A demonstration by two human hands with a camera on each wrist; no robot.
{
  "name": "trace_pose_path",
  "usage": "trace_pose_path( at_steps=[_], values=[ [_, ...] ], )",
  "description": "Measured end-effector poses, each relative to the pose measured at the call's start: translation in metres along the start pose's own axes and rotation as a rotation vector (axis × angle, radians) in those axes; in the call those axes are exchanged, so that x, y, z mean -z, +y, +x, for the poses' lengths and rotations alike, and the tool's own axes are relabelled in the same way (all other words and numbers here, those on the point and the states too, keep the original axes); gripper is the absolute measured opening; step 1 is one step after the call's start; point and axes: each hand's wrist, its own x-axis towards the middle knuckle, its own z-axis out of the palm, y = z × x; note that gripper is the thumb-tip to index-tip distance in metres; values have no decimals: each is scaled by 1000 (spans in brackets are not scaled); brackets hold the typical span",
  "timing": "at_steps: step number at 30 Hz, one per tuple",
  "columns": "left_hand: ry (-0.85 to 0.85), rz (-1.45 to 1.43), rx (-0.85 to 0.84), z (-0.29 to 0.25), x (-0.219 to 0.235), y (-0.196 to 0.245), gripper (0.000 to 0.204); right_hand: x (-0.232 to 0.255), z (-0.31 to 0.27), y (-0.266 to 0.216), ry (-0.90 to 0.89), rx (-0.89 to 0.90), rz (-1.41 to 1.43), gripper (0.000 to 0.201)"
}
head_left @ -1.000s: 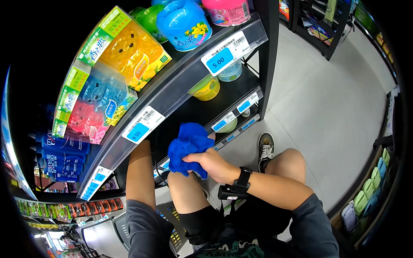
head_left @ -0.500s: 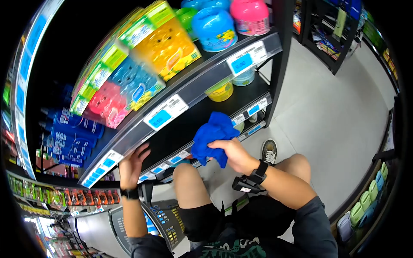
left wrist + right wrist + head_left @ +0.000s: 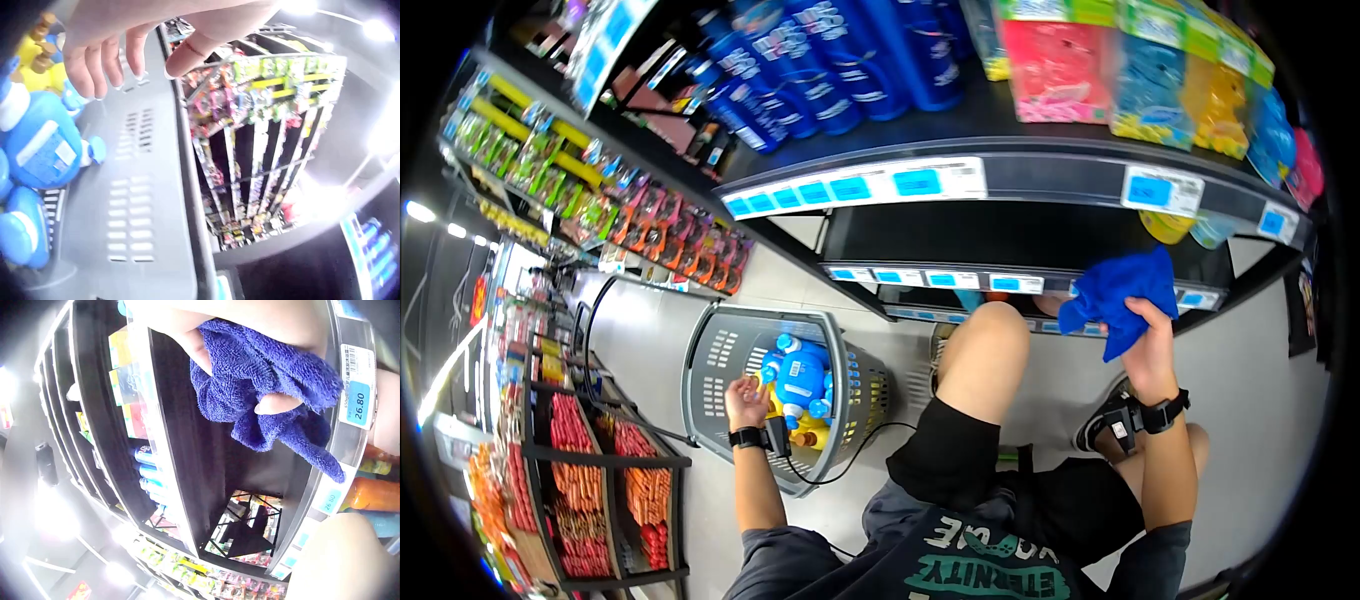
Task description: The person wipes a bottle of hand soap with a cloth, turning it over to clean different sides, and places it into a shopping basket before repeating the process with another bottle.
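Note:
My right hand grips a crumpled blue terry cloth in front of the lower shelf. In the right wrist view the cloth bunches between thumb and fingers, its loose end hanging near the price strip. My left hand is over a grey shopping basket, fingers loosely bent and holding nothing. Inside the basket lie blue bottles and yellow ones with brown caps. The left wrist view shows the left hand's fingers hanging above the basket's slotted wall, beside the blue bottles.
The upper shelf carries dark blue bottles and bear-shaped gel packs. Beneath it runs a black lower shelf with a yellow tub at its right end. Hanging goods and a snack rack stand leftward.
My left hand has come out from the lower shelf and moved left and down over the basket. The head view has swung left, bringing the basket into full view. The right hand keeps the cloth.

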Motion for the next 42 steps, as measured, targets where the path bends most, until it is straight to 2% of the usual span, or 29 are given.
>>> trace_pose_path(
  at_steps=[1,3,4,5,7,9,11,13,15,17,19,21,22,23,25,27,30,32,33,35,36,37,39,40,41,42],
  values=[
    [34,5,48,8,9,-4,28,-3,1,2,-11,0,-8,27],
    [214,135,113,10,8,-13,21,-7,3,8,-5,16,-7,27],
    [-52,239,94,60,49,-18,24,-10,3,9,21,7,-24,27],
    [101,425,16,82,57,-30,30,-11,3,12,7,7,-29,27],
    [-38,922,-96,98,70,-53,41,-11,6,19,36,-1,-40,28],
    [121,985,145,42,36,-57,47,-12,7,25,28,-4,-50,29],
    [135,952,165,42,35,-59,54,-16,6,27,41,-6,-52,28],
    [-190,1337,116,58,50,-64,60,-17,6,29,35,-5,-51,28],
    [-179,1316,111,52,49,-66,64,-15,7,33,-7,-17,-78,27],
    [-133,1406,35,49,47,-67,67,-15,6,34,3,-22,-76,27],
    [-124,1394,41,51,44,-69,61,-15,7,32,13,-19,-76,26],
    [-158,1238,124,53,45,-64,54,-14,6,31,29,-22,-77,24],
    [-574,1771,-220,52,52,-54,48,-14,5,29,34,-18,-70,24],
    [-576,1781,-225,40,44,-49,48,-14,5,27,20,-16,-65,24],
    [-61,1076,115,8,16,-39,39,-8,0,25,25,-10,-37,24],
    [-81,1117,138,15,15,-34,33,-8,5,19,-1,-12,-39,28],
    [-42,1058,-72,7,7,-25,22,0,10,21,-7,-28,-22,24],
    [-69,1099,-199,11,-16,-22,16,8,9,18,15,-12,28,23],
    [-77,1081,-228,23,-2,-21,19,-1,6,14,39,-22,30,22],
    [-224,1195,-542,-4,-15,-5,18,11,7,16,8,18,4,22],
    [-209,1076,-381,-29,-5,8,12,6,7,13,3,-24,32,22],
    [-242,990,-242,-38,-29,22,9,6,5,13,36,-7,27,22],
    [-508,1209,-602,-46,-22,31,21,10,6,11,23,-37,19,22],
    [-434,1104,-457,-61,-35,45,22,13,4,10,46,-27,35,22],
    [-345,983,-314,-104,-55,55,23,12,5,9,44,-31,58,21],
    [-359,980,-317,-106,-54,56,24,8,7,10,34,-39,73,21]
  ],
)
